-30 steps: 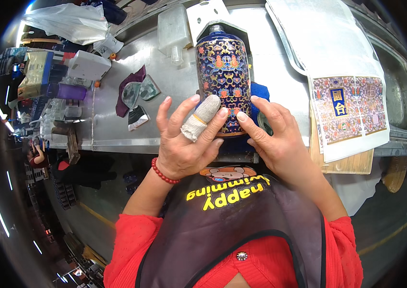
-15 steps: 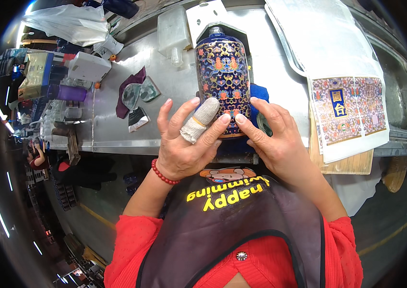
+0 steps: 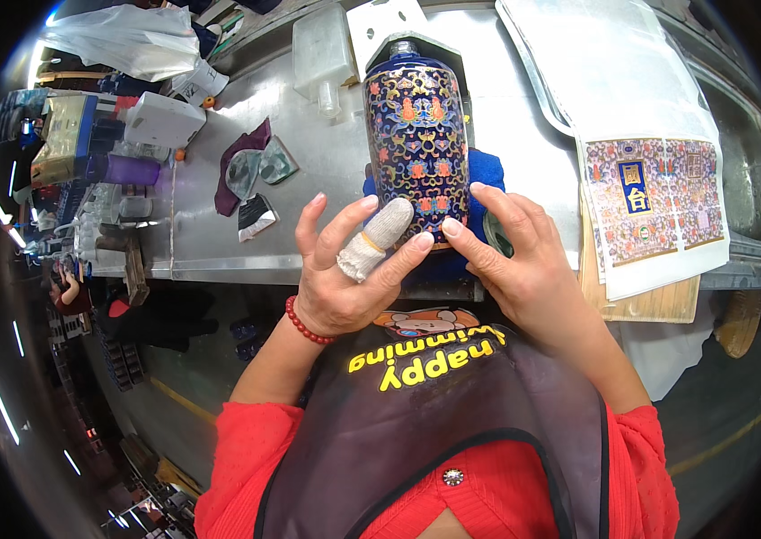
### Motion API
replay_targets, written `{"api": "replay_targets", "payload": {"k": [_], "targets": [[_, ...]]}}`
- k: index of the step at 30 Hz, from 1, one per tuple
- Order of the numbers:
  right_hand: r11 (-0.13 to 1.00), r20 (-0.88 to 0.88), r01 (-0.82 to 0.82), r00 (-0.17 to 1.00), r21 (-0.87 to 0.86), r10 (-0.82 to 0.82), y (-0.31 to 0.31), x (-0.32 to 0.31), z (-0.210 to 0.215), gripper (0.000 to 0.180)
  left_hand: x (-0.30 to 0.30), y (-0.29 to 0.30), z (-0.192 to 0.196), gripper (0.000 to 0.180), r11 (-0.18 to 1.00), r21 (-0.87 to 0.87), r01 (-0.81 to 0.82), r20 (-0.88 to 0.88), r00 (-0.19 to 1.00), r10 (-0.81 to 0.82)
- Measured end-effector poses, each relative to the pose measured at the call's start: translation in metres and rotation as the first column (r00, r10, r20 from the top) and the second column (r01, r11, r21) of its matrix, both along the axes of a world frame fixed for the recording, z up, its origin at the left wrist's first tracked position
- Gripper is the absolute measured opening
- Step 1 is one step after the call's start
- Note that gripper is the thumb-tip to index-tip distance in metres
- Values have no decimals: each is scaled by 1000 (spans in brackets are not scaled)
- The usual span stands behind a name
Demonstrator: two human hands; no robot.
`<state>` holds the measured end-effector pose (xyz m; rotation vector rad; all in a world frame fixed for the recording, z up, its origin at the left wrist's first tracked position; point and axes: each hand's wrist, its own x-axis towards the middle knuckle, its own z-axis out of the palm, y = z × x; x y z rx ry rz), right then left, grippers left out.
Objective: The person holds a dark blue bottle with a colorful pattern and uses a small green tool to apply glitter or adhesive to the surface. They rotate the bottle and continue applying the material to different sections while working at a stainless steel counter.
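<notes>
A dark blue bottle (image 3: 416, 135) covered in a colourful floral decal lies with its neck away from me, on a blue cloth (image 3: 486, 167). My left hand (image 3: 345, 274) is at the bottle's near left end with its fingers spread, the thumb tip at the lower edge of the decal. A grey knitted finger cover (image 3: 385, 229), held by a yellow band, sits on its index finger. My right hand (image 3: 524, 260) is at the near right end, fingers apart, its thumb tip at the decal's lower edge. The undersides of my fingers are hidden.
Printed decal sheets (image 3: 654, 211) lie at the right on a wooden board (image 3: 659, 301). A translucent plastic container (image 3: 322, 54) stands behind left of the bottle. Dark cloth (image 3: 235, 175) and scraps lie left on the metal table (image 3: 309, 148). A purple cup (image 3: 133, 169) is farther left.
Both thumbs have slid slightly toward me along the bottle's near end and moved a little apart. The bottle has hardly moved.
</notes>
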<state>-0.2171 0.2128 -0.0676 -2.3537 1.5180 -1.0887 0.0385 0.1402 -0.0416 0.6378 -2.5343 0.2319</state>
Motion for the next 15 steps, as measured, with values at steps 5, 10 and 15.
{"api": "replay_targets", "payload": {"k": [5, 10, 15], "targets": [[1000, 5, -3, 1000, 3, 3, 2, 0, 0, 61, -1, 1, -1, 41, 1000, 4, -16, -8, 1000, 16], [998, 23, -40, 999, -48, 41, 0, 1, 2, 60, -2, 2, -2, 44, 1000, 22, -13, -37, 999, 14], [997, -28, -52, 998, -54, 51, -1, -1, 5, 59, 1, 2, 0, 45, 998, 64, -3, -45, 999, 6]]}}
